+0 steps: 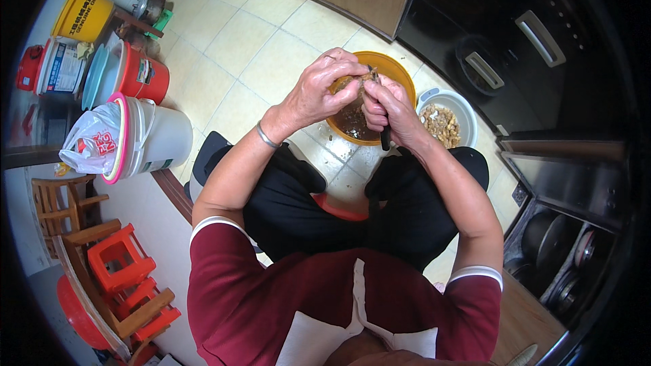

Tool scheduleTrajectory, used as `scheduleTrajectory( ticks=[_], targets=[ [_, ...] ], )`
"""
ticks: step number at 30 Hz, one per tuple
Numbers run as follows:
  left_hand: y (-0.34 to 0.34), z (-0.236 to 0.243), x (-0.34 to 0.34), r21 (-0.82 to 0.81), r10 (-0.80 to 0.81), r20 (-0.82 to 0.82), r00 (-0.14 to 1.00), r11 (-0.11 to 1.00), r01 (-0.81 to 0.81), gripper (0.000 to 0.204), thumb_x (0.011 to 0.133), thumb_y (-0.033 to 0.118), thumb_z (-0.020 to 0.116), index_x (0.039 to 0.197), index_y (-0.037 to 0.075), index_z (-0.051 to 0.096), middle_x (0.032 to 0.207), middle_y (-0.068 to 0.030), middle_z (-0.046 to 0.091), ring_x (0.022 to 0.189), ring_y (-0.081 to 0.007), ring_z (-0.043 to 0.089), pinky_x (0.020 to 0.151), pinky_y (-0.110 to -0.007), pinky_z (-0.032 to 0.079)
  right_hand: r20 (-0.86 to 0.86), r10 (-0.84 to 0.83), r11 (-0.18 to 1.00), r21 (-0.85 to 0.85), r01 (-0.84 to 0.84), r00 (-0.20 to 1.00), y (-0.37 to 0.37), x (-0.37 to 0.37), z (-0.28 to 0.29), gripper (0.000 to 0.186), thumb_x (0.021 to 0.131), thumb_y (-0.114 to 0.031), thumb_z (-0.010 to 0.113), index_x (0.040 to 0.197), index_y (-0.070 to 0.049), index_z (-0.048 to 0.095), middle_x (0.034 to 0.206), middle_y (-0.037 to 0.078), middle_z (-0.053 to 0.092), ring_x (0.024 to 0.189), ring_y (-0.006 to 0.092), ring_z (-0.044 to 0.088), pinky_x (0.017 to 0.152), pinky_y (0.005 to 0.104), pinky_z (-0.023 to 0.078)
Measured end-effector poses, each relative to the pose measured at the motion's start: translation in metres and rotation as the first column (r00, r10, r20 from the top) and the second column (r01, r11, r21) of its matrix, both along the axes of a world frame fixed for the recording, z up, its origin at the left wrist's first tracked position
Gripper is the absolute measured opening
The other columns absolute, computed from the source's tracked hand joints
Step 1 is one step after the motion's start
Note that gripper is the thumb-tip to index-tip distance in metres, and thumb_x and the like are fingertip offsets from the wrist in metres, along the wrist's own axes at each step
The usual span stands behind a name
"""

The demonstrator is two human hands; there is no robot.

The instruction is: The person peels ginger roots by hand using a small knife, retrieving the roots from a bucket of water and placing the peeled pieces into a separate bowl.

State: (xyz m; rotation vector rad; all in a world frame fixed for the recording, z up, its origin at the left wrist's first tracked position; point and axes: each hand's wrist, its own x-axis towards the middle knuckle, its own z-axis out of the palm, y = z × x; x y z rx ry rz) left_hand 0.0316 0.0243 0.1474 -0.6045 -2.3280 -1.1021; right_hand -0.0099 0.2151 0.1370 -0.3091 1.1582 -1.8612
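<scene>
Both my hands are together over a yellow basin (405,71) of murky brown water. My left hand (322,88) pinches a small brown, wet-looking piece (373,76), whose kind I cannot make out. My right hand (395,110) is closed around a tool with a black handle (385,138), the handle's end sticking out below the fist. Its working end meets the small piece at the fingertips and is mostly hidden by my fingers. To the right of the basin is a pale grey bowl (466,110) holding many yellowish-brown pieces (439,126).
Between my knees, part of a red object (339,209) shows on the tiled floor (237,47). Buckets line the left side: yellow (85,15), red (146,74) and white (163,134). Red stools (121,257) stand lower left. Dark cabinet doors (475,20) rise at right.
</scene>
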Motion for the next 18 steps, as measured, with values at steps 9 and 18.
scheduleTrajectory(
  ticks=[9, 18],
  targets=[
    [0.007, -0.009, 0.002, 0.106, -0.038, 0.018, 0.999, 0.994, 0.036, 0.023, 0.079, -0.002, 0.072, 0.102, 0.001, 0.068, 0.098, -0.0125, 0.068, 0.088, -0.0216, 0.066, 0.072, -0.03, 0.054, -0.19, -0.037, 0.999, 0.011, 0.04, 0.981, -0.001, 0.001, -0.007, 0.024, 0.103, -0.031, 0.055, 0.091, -0.011, 0.05, 0.062, -0.009, 0.041, 0.048, 0.0007, 0.035, 0.044, 0.0197, 0.029],
    [0.015, -0.012, 0.005, 0.132, 0.061, 0.011, 0.998, 0.989, -0.062, 0.022, 0.079, -0.002, 0.074, 0.1, 0.0, 0.067, 0.097, -0.0117, 0.068, 0.087, -0.0202, 0.066, 0.073, -0.029, 0.055, -0.529, -0.169, 0.973, 0.046, 0.227, 0.832, -0.008, 0.004, -0.023, 0.029, 0.105, -0.029, 0.053, 0.085, -0.008, 0.051, 0.06, -0.006, 0.045, 0.049, 0.003, 0.039, 0.044, 0.0218, 0.031]
  ],
)
